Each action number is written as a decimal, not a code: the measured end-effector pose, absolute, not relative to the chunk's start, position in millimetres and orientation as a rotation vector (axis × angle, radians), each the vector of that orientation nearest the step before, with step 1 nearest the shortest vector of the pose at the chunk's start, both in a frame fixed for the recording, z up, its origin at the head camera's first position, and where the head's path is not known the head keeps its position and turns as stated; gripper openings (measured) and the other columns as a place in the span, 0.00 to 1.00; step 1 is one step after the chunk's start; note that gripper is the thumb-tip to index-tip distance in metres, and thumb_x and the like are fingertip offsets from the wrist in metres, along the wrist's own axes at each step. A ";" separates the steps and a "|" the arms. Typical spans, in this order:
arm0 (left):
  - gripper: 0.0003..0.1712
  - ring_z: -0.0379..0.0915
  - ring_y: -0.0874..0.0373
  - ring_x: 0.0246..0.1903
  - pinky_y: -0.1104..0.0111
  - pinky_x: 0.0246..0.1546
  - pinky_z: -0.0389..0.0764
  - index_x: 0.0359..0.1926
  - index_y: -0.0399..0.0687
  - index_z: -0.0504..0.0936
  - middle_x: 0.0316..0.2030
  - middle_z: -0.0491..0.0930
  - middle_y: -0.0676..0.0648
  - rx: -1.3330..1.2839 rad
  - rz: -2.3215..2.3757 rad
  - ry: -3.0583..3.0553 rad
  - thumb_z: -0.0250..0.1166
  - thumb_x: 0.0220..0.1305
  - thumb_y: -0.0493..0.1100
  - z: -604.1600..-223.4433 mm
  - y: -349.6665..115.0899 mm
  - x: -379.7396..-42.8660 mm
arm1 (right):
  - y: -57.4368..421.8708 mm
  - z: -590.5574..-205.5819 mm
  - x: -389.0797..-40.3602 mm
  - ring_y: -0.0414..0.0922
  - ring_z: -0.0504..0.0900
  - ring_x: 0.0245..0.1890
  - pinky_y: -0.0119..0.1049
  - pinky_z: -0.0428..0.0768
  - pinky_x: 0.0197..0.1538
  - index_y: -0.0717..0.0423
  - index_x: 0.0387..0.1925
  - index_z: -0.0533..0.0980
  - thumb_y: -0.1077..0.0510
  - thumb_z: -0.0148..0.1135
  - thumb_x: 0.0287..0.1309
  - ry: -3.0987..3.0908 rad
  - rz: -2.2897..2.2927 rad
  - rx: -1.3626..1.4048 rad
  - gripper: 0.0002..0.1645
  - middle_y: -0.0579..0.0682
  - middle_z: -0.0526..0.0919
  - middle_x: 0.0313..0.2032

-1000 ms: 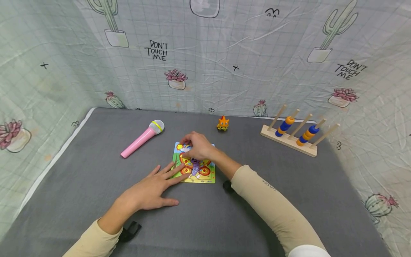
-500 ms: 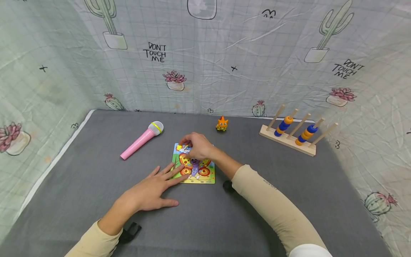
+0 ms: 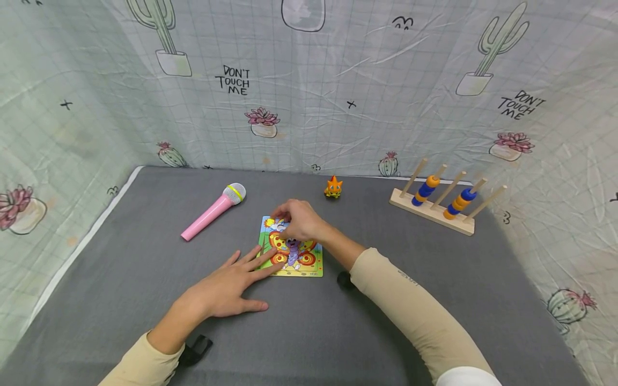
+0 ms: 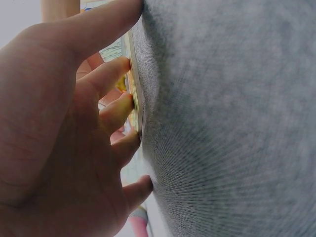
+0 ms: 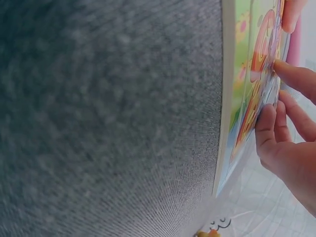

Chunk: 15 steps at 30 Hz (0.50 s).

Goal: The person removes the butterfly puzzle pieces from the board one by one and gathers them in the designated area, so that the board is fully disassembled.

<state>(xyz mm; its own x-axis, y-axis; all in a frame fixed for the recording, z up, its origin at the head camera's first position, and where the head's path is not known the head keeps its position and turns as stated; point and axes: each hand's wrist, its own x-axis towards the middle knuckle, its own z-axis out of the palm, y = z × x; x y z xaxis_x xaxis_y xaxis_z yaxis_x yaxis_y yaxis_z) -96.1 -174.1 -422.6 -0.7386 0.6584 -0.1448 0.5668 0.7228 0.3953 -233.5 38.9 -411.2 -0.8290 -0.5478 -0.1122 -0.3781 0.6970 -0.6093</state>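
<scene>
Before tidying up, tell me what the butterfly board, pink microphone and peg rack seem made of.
Butterfly board: probably wood or fibreboard with a smooth printed face; its pale, bare edge shows in the right wrist view.
Pink microphone: likely plastic, at least its smooth, evenly coloured handle.
Peg rack: apparently bare wood, by its pale tan colour; the beads could be painted wood or plastic.
</scene>
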 end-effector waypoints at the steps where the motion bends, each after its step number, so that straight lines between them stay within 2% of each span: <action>1: 0.49 0.45 0.37 0.82 0.28 0.73 0.52 0.81 0.68 0.60 0.83 0.51 0.51 0.964 0.477 2.653 0.71 0.64 0.62 -422.8 -174.2 -96.1 | 39.0 -411.1 -233.4 0.44 0.80 0.47 0.38 0.80 0.53 0.51 0.55 0.86 0.58 0.82 0.51 2.623 -0.852 -0.733 0.27 0.48 0.83 0.47; 15: 0.47 0.44 0.38 0.82 0.29 0.74 0.51 0.81 0.67 0.62 0.83 0.52 0.50 0.939 0.476 2.642 0.70 0.65 0.63 -424.2 -175.1 -94.9 | 38.3 -414.6 -230.9 0.45 0.81 0.49 0.38 0.81 0.53 0.51 0.55 0.86 0.60 0.81 0.51 2.663 -0.858 -0.718 0.27 0.48 0.82 0.48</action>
